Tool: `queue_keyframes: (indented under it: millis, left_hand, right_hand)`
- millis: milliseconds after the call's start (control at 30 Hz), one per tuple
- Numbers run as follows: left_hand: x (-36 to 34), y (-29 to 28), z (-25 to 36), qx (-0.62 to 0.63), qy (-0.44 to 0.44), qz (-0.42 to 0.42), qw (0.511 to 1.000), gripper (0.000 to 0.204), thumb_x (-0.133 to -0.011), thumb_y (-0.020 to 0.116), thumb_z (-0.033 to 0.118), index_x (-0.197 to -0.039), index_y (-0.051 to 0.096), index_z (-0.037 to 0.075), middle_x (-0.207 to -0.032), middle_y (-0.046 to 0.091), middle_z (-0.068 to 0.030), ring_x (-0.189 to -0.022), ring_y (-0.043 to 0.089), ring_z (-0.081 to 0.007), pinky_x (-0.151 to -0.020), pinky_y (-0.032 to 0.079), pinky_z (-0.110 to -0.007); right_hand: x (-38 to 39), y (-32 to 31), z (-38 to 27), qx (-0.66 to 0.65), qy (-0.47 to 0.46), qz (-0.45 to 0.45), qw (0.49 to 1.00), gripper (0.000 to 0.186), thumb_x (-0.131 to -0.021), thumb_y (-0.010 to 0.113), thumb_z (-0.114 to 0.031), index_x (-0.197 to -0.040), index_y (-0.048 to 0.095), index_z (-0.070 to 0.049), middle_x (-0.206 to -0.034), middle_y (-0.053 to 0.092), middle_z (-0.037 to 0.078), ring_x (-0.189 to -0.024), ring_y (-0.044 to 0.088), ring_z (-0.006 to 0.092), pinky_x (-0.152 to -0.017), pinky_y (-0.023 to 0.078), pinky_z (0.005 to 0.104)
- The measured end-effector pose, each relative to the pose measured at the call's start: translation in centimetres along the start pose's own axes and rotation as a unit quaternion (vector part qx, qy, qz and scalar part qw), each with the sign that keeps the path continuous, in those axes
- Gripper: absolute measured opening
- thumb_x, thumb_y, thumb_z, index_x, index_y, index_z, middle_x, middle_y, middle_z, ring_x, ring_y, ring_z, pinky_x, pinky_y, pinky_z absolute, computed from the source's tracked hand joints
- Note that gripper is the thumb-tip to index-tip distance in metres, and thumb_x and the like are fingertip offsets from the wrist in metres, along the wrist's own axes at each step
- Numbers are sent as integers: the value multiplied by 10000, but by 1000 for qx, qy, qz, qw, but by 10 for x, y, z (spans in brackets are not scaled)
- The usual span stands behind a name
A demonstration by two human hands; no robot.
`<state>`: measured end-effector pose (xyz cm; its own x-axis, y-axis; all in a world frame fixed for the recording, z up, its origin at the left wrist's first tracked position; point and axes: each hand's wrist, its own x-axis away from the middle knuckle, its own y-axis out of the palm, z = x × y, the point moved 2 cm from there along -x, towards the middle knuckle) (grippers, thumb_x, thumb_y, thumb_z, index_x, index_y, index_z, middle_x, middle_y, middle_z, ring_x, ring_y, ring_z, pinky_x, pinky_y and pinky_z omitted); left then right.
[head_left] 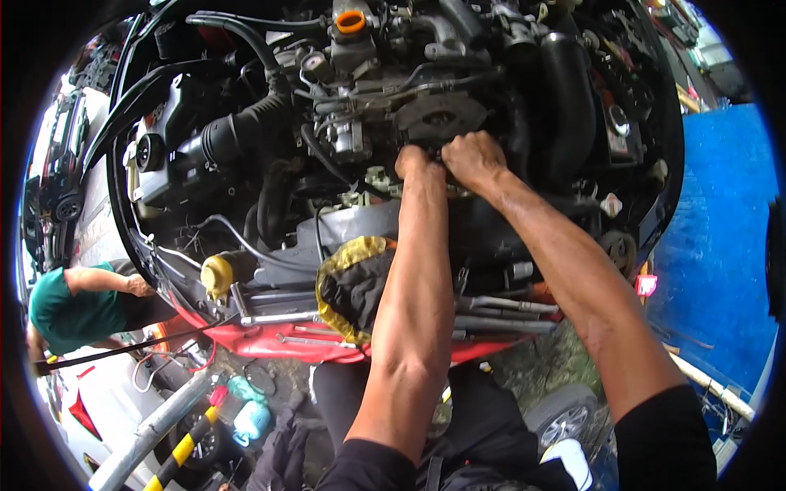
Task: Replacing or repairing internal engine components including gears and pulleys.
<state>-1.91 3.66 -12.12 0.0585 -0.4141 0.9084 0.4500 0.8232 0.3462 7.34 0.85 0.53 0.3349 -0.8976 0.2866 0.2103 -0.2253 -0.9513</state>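
Both forearms reach into a car's engine bay. My left hand (417, 162) is closed low in the engine, just below a round dark pulley (442, 114); what it grips is hidden. Beside it on the right, my right hand (475, 157) has its fingers curled closed around something small and dark that I cannot make out. Above them are metal engine housings (360, 61) and an orange-rimmed opening (350, 23). A black and yellow pouch (356, 290) lies under my left forearm on the front edge, among wrenches (499, 305) on a red cover (241, 331).
A co-worker in a green shirt (65, 319) bends at the left. A blue panel (720, 245) stands at the right. Below are a wheel (565, 417), a yellow-black striped pole (184, 450) and a pale cylindrical bar (164, 417). Black hoses (573, 98) flank the engine.
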Motion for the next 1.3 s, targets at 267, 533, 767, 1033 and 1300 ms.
queue_keyframes:
  millis: [267, 533, 767, 1033, 1300]
  left_hand:
    - [32, 17, 6, 51, 20, -25, 998, 334, -919, 418, 138, -1125, 548, -90, -1071, 624, -184, -851, 654, -336, -682, 565, -460]
    - [114, 11, -7, 67, -19, -122, 990, 340, -987, 378, 245, -1165, 453, -36, -1043, 509, -176, -937, 581, -374, -711, 538, -478]
    - [137, 31, -8, 15, -62, -279, 958, 301, -994, 413, 257, -1026, 506, -27, -813, 554, -104, -810, 605, -292, -762, 542, -488]
    - [116, 30, -11, 2, 1, -320, 948, 258, -1001, 452, 237, -965, 531, -6, -820, 574, -100, -792, 595, -274, -770, 534, -480]
    - [107, 33, -13, 38, -36, -313, 948, 190, -945, 583, 188, -944, 540, 3, -845, 591, -89, -815, 612, -223, -804, 554, -409]
  right_hand:
    - [-6, -36, -1, -8, -31, -38, 999, 186, -781, 586, -157, -855, 753, -124, -897, 719, 110, -855, 703, 255, -743, 560, 377]
    - [56, -60, 45, -130, 18, -44, 990, 462, -860, 538, -486, -826, 738, -70, -802, 697, 158, -803, 683, 324, -734, 544, 416]
    - [76, -65, 65, -212, 98, 8, 972, 637, -854, 488, -650, -837, 744, -67, -731, 680, 178, -745, 681, 322, -736, 538, 415]
    - [67, -54, 66, -219, 104, 27, 970, 579, -859, 527, -599, -776, 725, -62, -682, 669, 147, -692, 678, 300, -687, 529, 410]
    - [58, -100, 45, -5, 16, 95, 995, 398, -854, 594, -461, -750, 736, -104, -678, 682, 95, -665, 688, 249, -638, 544, 355]
